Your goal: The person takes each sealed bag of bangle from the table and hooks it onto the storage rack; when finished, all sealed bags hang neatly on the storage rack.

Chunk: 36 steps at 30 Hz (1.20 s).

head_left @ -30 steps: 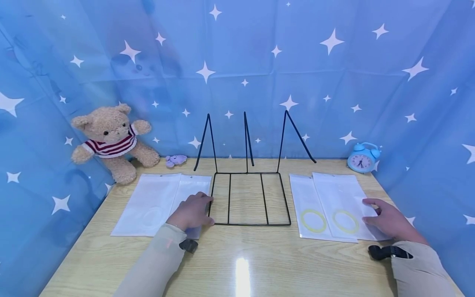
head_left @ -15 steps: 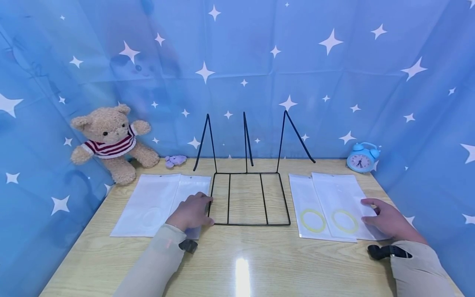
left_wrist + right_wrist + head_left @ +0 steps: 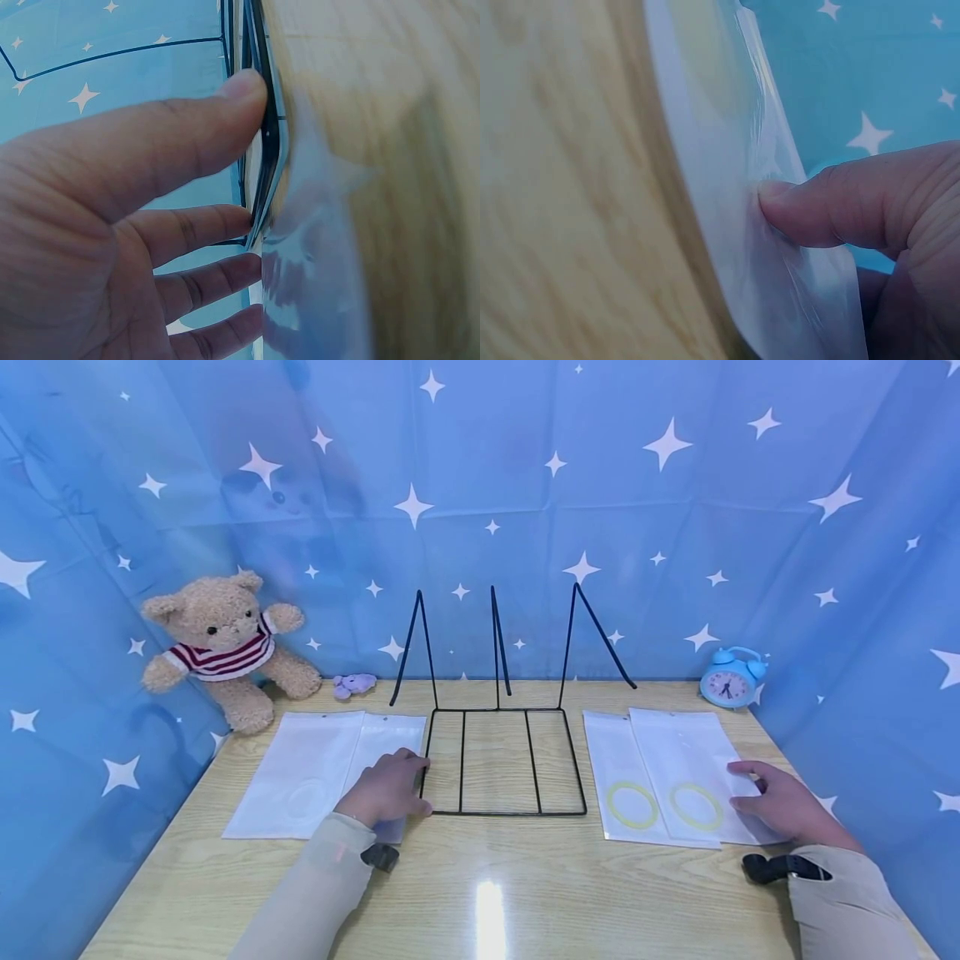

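A black wire rack [image 3: 495, 814] with three upright bent prongs stands on the table. My left hand [image 3: 384, 789] rests at its left side, thumb at the front corner and index fingertip by the side rail. In the left wrist view, the thumb [image 3: 244, 84] touches the black wire and the other fingers are extended. Under that hand lies a clear-fronted white pouch [image 3: 378, 739], overlapping another pouch [image 3: 300, 752]. My right hand [image 3: 783, 802] rests on a pouch [image 3: 675, 747] at the right, thumb and index finger apart; its thumb [image 3: 780, 199] presses the plastic.
Beside that right pouch lies a second one [image 3: 611, 752]; both show yellow rings, one ring [image 3: 632, 786] on each. A teddy bear [image 3: 225, 635], a small purple plush [image 3: 354, 685] and a blue alarm clock [image 3: 730, 683] stand along the back. Star-patterned curtains [image 3: 495, 460] enclose the table.
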### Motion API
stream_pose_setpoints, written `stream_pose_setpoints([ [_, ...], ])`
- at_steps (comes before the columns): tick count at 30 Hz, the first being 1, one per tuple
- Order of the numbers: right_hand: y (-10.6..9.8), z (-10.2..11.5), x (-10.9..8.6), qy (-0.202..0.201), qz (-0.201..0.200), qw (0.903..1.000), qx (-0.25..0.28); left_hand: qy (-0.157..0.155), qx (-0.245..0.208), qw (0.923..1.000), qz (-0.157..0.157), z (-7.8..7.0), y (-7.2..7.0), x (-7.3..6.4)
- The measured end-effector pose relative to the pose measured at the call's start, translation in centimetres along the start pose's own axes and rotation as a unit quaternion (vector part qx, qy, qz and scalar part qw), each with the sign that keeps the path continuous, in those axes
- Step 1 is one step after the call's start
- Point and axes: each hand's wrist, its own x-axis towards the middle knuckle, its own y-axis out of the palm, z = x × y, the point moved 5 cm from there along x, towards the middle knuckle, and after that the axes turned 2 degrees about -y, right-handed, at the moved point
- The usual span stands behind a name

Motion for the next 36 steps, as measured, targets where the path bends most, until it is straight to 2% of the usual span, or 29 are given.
stream_pose_setpoints([
  [13, -0.10, 0.10, -0.06, -0.020, -0.010, 0.9996, -0.016, 0.002, -0.002, 1.0000, 0.002, 0.02, 0.02, -0.03],
  [36, -0.01, 0.17, 0.01, -0.011, -0.004, 0.9999, -0.007, -0.002, -0.003, 1.0000, 0.004, -0.02, 0.03, 0.05],
])
